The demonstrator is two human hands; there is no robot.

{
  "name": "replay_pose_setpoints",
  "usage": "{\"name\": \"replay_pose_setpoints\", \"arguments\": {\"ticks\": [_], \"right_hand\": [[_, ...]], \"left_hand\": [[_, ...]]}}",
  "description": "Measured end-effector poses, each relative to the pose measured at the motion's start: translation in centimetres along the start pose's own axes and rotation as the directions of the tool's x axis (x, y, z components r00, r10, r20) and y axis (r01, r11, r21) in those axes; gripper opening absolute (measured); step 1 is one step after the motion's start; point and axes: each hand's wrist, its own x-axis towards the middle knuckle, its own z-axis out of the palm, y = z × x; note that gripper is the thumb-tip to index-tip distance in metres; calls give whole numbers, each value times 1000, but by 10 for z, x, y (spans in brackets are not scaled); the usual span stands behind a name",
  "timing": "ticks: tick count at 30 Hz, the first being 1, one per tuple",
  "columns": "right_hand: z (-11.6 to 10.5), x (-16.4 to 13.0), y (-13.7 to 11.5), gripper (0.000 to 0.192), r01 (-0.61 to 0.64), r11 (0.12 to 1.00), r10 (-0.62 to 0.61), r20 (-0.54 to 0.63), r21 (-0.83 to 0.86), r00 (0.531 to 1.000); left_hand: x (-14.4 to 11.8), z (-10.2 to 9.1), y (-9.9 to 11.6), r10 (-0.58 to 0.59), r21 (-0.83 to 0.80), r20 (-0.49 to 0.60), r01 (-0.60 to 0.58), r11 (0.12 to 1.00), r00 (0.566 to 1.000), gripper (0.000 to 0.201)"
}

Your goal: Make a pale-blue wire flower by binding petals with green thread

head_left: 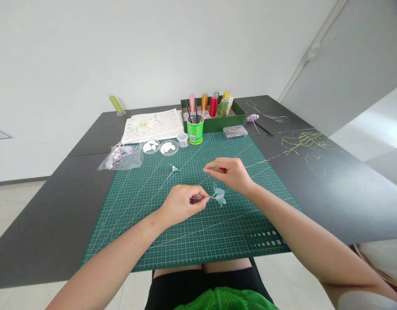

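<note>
My left hand pinches the thin stem of a pale blue artificial flower over the cutting mat; its petals point right. Higher and to the right, my right hand is closed in a pinch, apart from the flower. A yellow-green thread runs to the back of that hand from a loose tangle on the right; its end at the fingertips is too fine to make out. A small white-blue flower piece on a thin wire lies on the mat beyond my left hand.
At the back are a green box of thread spools, a green cup of tools, and a clear case. Dishes of white petals, a plastic bag and papers lie left. A purple flower lies right.
</note>
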Motion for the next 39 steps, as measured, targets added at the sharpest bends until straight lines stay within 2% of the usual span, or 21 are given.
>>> {"name": "replay_pose_setpoints", "arguments": {"ticks": [5, 13, 21, 39], "right_hand": [[5, 2, 13, 31, -119, 992, 116, 80, 29, 990], [9, 3, 20, 29, -218, 975, 212, 150, 30, 966], [10, 1, 16, 24, -217, 976, 207, 194, 34, 959], [11, -1, 1, 20, -192, 979, 169, 245, 73, 955]], "left_hand": [[-1, -3, 1, -23, -118, -61, 15, 993, 998, 12], [4, -14, -2, -90, -151, -294, 47, 987, 952, 12], [5, -22, -2, -102, -144, -414, 46, 989, 905, 14], [9, -29, -10, -144, -114, -541, 97, 989, 829, 13]]}}
